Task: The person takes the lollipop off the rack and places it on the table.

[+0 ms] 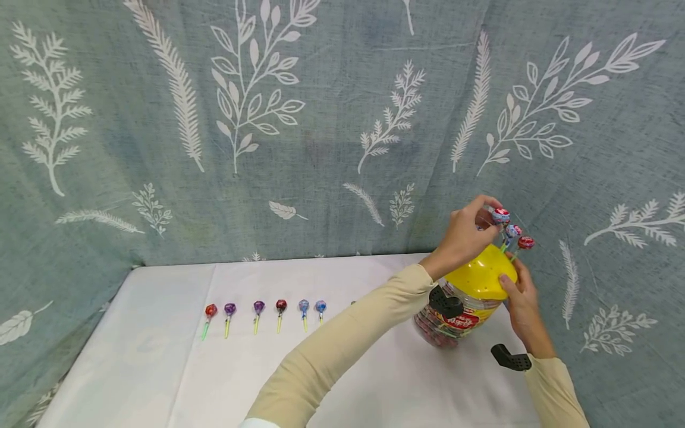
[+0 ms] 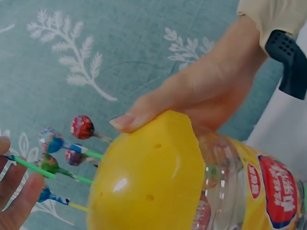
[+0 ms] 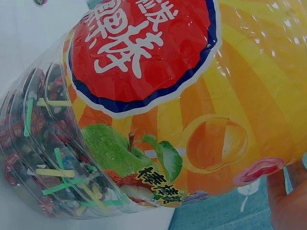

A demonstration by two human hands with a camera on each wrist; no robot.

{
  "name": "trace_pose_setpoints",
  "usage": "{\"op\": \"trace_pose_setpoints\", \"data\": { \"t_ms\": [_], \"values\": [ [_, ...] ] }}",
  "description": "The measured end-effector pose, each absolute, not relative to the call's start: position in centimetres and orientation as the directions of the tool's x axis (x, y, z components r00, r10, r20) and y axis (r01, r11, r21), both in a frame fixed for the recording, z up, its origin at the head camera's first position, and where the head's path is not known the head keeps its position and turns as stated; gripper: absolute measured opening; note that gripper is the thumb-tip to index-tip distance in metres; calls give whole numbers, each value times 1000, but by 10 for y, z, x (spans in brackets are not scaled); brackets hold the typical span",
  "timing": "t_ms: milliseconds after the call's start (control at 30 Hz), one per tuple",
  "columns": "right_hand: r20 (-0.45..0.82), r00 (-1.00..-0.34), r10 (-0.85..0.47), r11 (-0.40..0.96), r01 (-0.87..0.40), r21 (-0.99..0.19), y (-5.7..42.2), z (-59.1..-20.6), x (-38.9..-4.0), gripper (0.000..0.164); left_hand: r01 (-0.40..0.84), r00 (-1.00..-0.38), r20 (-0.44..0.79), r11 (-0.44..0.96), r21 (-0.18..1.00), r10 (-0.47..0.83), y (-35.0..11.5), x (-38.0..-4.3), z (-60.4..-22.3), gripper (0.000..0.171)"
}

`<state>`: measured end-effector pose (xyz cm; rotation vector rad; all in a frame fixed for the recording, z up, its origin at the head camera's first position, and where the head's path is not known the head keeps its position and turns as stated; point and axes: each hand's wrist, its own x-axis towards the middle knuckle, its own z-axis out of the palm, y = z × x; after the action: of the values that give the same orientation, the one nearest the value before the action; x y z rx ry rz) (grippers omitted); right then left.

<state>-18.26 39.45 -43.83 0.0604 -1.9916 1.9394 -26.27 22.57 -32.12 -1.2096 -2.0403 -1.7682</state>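
A clear plastic jar (image 1: 441, 336) with a yellow domed lid (image 1: 478, 274) leans on the table at the right. Its lid has small holes, and several wrapped lollipops stick out of it, among them a red one (image 2: 82, 127) and a blue one (image 2: 51, 140). My left hand (image 1: 464, 235) is above the lid, pinching a lollipop by its green stick (image 2: 34, 167); that lollipop's head lies outside the left wrist view. Gripping the lid's far right side is my right hand (image 1: 521, 300), thumb on top. In the right wrist view only part of its fingers shows beside the label (image 3: 206, 110).
Several lollipops lie in a row on the white table, from a red one (image 1: 211, 310) at the left to a blue one (image 1: 320, 306). More lollipops (image 3: 53, 158) fill the jar's bottom. A grey-green curtain (image 1: 332, 119) hangs right behind the table.
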Motion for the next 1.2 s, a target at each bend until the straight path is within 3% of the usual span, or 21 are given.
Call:
{"op": "trace_pose_setpoints", "data": {
  "t_ms": [267, 967, 1200],
  "values": [
    [268, -940, 213, 69, -259, -963, 392, -437, -180, 54, 679, -614, 589, -30, 734, 525, 192, -251, -326, 31],
    [253, -939, 232, 59, -246, -967, 390, -437, -178, 54, 610, -659, 526, -28, 792, 538, 85, -230, -372, 32],
    [253, -938, 235, 45, -250, -967, 389, -438, -178, 53, 549, -703, 486, -37, 835, 519, 57, -224, -387, 34]
  ]
}}
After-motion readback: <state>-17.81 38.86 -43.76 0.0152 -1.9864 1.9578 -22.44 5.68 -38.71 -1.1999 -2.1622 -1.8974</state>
